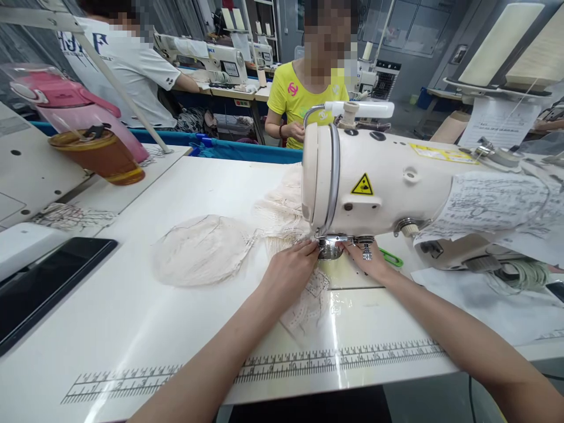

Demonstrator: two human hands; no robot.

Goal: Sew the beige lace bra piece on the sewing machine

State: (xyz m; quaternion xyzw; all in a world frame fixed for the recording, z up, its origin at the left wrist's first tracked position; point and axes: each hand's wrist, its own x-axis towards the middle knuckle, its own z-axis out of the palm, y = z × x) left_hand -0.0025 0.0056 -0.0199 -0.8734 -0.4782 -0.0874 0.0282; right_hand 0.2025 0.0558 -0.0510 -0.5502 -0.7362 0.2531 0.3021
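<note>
A cream sewing machine [396, 182] stands on the white table [132, 329]. My left hand [291, 267] presses flat on a piece of cream lace fabric [308, 305] just left of the presser foot [329, 245]. My right hand [368, 258] rests on the fabric to the right of the foot, fingers near the needle. More lace, including a round padded cup piece [202, 249], trails to the left and behind the machine.
A dark tablet [44, 282] lies at the left. A pink bottle [74, 111] and brown cup [101, 155] stand at the far left. Printed paper sheets [489, 205] drape over the machine. A green tool [391, 257] lies beyond my right hand. Two people sit across.
</note>
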